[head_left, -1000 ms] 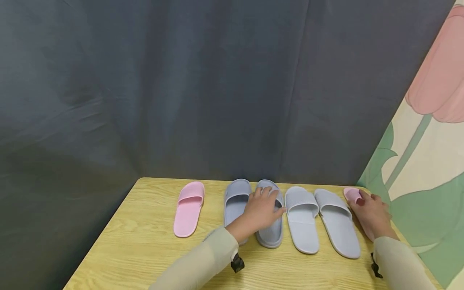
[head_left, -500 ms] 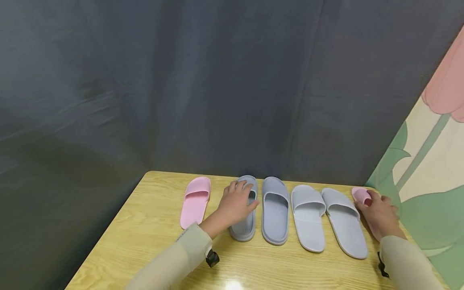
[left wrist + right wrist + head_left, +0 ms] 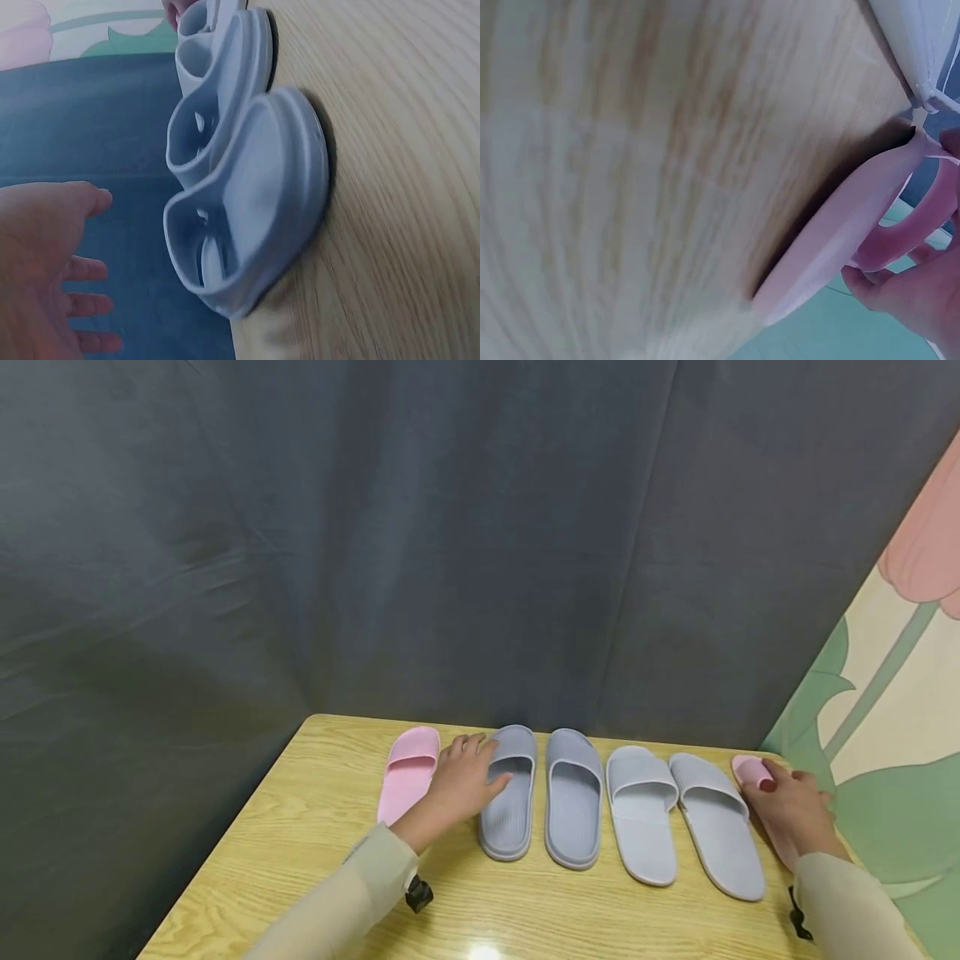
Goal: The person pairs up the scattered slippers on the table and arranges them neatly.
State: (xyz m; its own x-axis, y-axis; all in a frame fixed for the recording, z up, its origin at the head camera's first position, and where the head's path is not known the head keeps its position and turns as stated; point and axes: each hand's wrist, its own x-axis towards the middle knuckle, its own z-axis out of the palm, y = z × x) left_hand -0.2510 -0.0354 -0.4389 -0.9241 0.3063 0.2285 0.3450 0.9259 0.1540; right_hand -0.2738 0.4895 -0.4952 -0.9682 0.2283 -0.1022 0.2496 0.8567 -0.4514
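My left hand (image 3: 459, 783), fingers spread, is over the gap between a pink slipper (image 3: 406, 782) and a blue-grey slipper (image 3: 506, 822). In the left wrist view its fingers hold nothing and appear apart from the blue-grey slippers. A second blue-grey slipper (image 3: 573, 814) lies just to the right. At the far right of the row, my right hand (image 3: 793, 806) grips another pink slipper (image 3: 840, 225) by its strap. The hand covers much of that slipper in the head view; the right wrist view shows fingers and thumb on either side of the strap.
Two light grey slippers (image 3: 645, 835) lie between the blue-grey pair and my right hand. All the slippers stand along the back of a wooden table (image 3: 255, 868). A dark curtain (image 3: 480, 543) hangs behind it, and a flower-patterned panel (image 3: 892, 718) borders the right side.
My left hand has moved left, off the right blue-grey slipper, past the left one and toward the left pink slipper. The right hand stays on its pink slipper. The head view has shifted slightly.
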